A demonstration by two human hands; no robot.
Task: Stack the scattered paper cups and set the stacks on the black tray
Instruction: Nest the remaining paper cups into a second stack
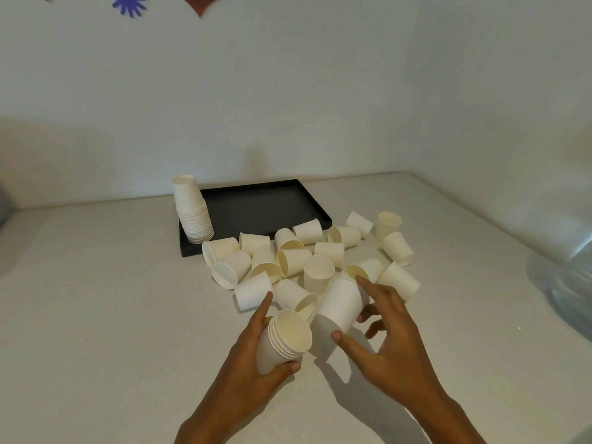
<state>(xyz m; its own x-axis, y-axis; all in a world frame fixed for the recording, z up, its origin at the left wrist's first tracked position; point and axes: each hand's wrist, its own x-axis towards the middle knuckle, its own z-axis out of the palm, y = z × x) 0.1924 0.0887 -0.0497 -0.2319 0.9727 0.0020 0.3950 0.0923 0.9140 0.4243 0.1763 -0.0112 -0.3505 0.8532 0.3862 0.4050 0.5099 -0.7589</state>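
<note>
My left hand [253, 357] is shut on a short stack of white paper cups [285, 339], tilted with its mouth facing up and right. Just to its right, my right hand [387, 328] grips a single white cup [339, 304] between thumb and fingers, bottom pointing away from me. Several loose cups [293, 259] lie scattered on their sides or upright between my hands and the black tray [259, 206]. A tall upside-down stack of cups [192, 209] stands on the tray's left end.
The pale table [96, 315] meets white walls at the back and right. A clear plastic bag or container [567, 283] sits at the right edge. A grey object [4, 203] shows at the far left.
</note>
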